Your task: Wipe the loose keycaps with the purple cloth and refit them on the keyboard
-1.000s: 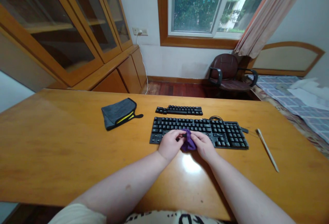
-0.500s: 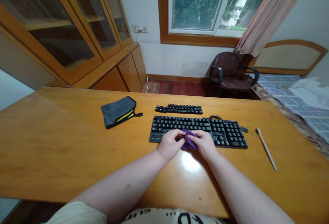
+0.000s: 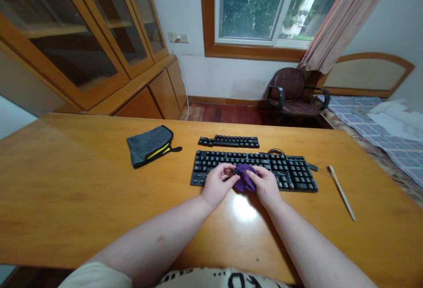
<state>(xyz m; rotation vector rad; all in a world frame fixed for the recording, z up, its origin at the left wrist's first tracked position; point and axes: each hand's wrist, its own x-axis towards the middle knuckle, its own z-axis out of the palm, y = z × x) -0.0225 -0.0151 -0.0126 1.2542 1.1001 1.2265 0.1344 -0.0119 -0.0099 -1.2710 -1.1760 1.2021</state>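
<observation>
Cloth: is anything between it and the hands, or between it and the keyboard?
Nothing visible. The left hand and right hand both grip the cloth directly, over the keyboard's near middle keys. The pouch, key strip and stick lie apart on the table.

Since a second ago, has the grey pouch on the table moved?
No. The grey pouch lies in the same spot, left of the short key strip; only the view shifted slightly.
</observation>
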